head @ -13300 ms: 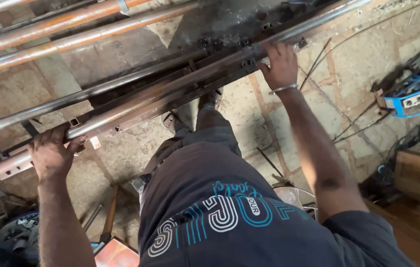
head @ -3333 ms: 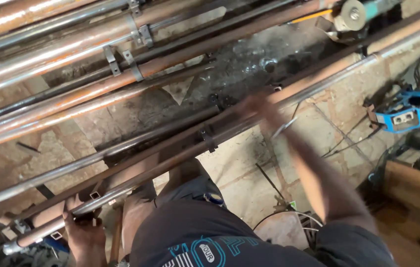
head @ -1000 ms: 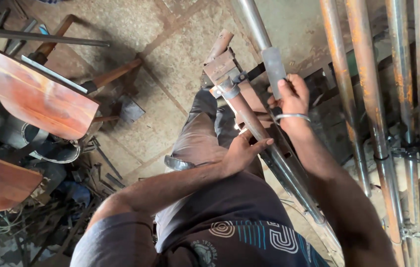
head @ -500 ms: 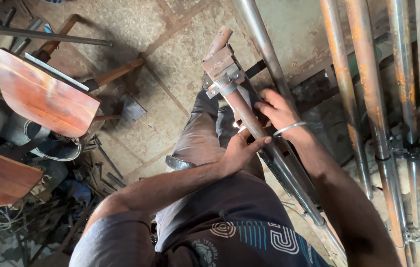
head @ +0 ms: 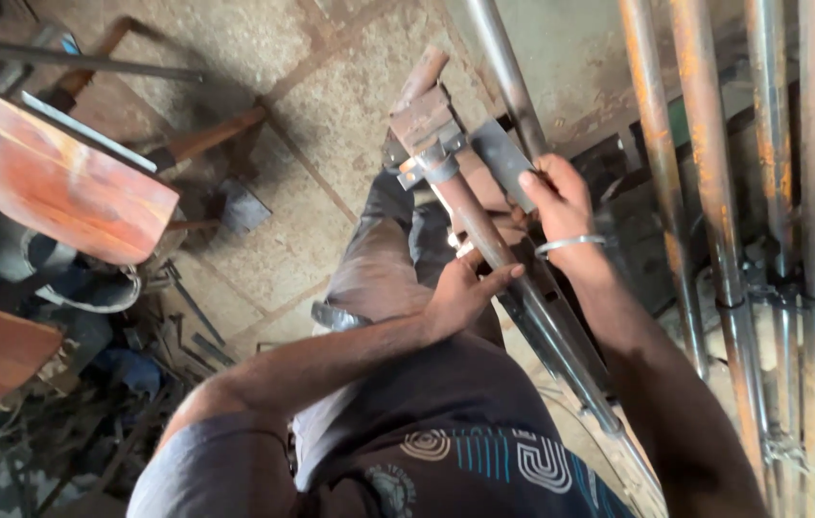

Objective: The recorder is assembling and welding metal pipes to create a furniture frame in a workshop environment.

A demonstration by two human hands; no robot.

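Your right hand [head: 561, 206] has its fingers [head: 534, 182] curled and closed on a flat dark metal strip [head: 501, 161] that lies across the rusty pipe [head: 470, 216]. Your left hand [head: 460, 293] is just below it, fingers together and stretched out, the tips pressed flat against the side of the same pipe; this hand does not wrap around the pipe. A thin metal bracelet [head: 570, 245] sits on your right wrist.

The pipe runs between your two hands. Its long axis goes from the upper left, away from your body, down to the lower right past your right forearm. The far end points up and left, and there a rusty clamp block [head: 427, 120] holds it, just above your right fingers. A second, grey pipe [head: 503, 72] passes close behind your right hand, almost along the same line.

To the right of your right hand, many long pipes [head: 801, 192] run nearly straight up and down. Well apart to the left of your left hand stands a chair with an orange wooden seat [head: 62, 182] on the stone floor [head: 331, 105].
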